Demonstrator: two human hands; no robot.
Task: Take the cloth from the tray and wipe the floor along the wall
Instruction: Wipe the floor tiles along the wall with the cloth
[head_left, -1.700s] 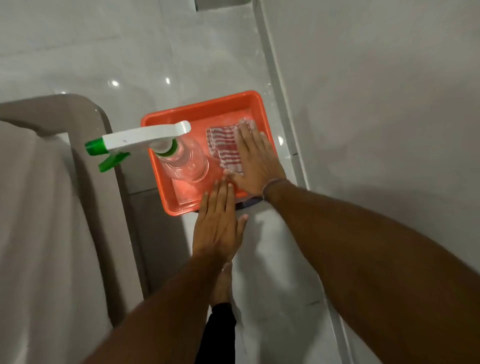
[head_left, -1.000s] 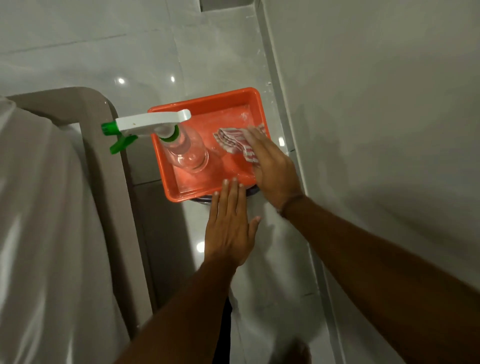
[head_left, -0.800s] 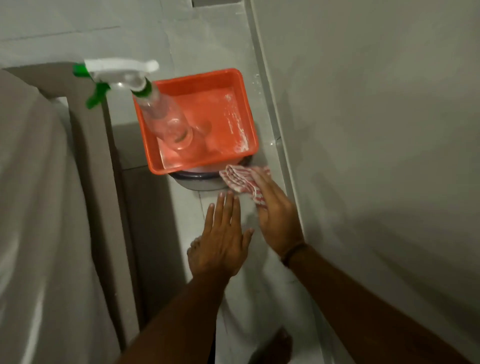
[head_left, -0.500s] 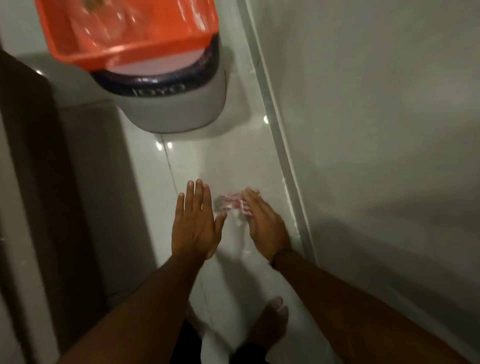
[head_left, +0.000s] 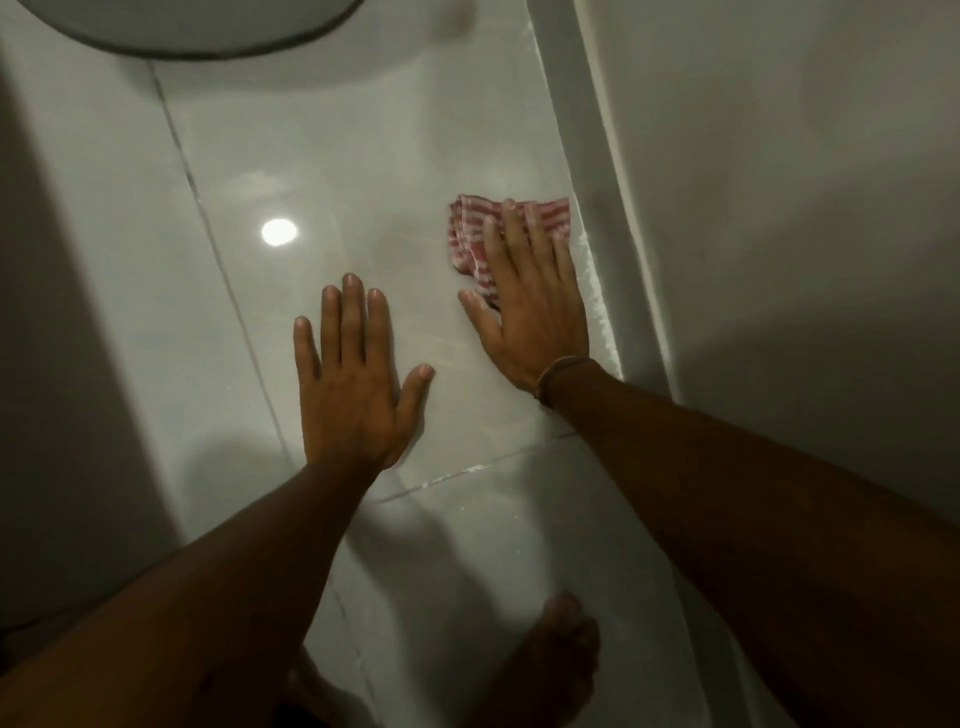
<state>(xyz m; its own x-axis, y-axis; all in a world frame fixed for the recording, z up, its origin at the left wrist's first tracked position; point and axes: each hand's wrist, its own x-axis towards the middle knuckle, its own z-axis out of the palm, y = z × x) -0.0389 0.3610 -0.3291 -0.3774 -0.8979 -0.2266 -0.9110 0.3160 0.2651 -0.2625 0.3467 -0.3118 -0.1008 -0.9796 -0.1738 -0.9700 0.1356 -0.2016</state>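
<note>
A red-and-white striped cloth lies bunched on the glossy white floor tile, close to the skirting at the foot of the wall. My right hand lies flat on top of the cloth, fingers spread, pressing it to the floor. My left hand hovers flat and spread over the tile to the left, holding nothing. The orange tray is out of view.
The round grey base of a stool or bin shows at the top edge. A pale skirting strip with white dust along its foot runs beside the cloth. My bare foot stands below. Dark furniture borders the left.
My right hand took the cloth out of the tray, carried it down and laid it flat on the floor by the wall. The view dropped, so tray and spray bottle left the frame.
</note>
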